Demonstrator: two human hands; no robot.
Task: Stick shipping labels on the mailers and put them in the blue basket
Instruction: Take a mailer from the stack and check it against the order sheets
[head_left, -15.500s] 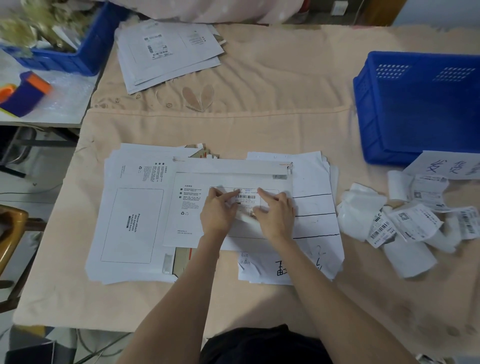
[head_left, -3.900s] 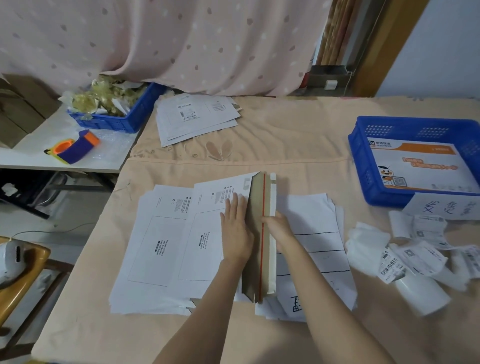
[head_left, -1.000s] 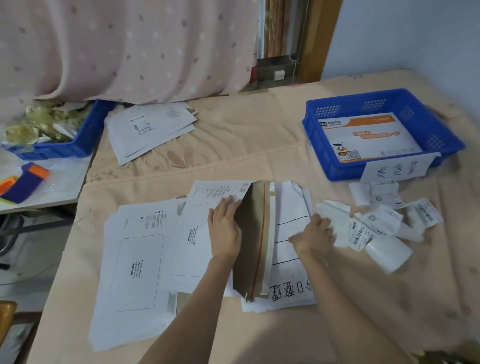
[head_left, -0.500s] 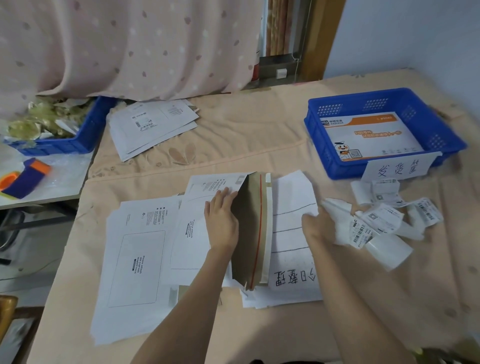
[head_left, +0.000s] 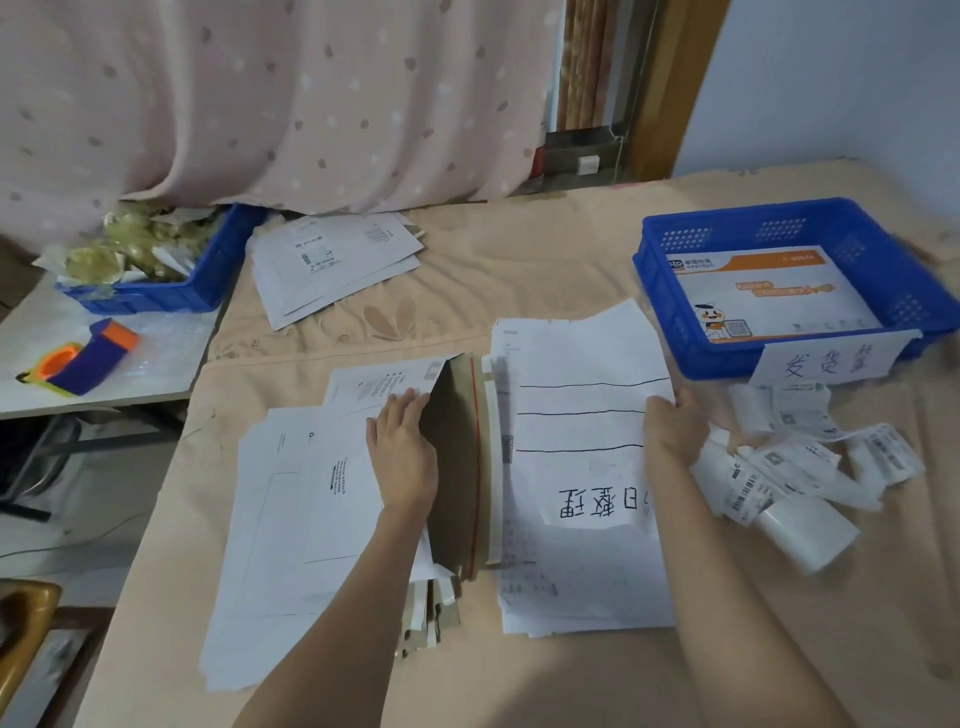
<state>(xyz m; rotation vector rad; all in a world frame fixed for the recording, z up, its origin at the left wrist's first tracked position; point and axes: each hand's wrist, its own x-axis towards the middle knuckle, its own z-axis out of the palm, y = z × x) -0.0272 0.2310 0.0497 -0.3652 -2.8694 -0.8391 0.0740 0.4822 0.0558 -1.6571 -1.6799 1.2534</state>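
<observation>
A stack of white mailers lies on the peach-covered table. The top mailer's brown flap, with a red tear strip, stands open. My left hand presses flat on this mailer beside the flap. My right hand is at the left edge of the loose shipping labels. Its fingers curl on one label, and the fingertips are partly hidden. The blue basket stands at the right, and one orange-and-white mailer lies in it.
A white sheet with hand-drawn lines lies between my hands. A label roll lies below the pile. Labelled mailers lie at the back. A second blue basket of scraps and a tape dispenser are on the side table.
My right hand left the mailer flap and went right to the label pile, where it now holds a label. My left hand stayed on the mailer.
</observation>
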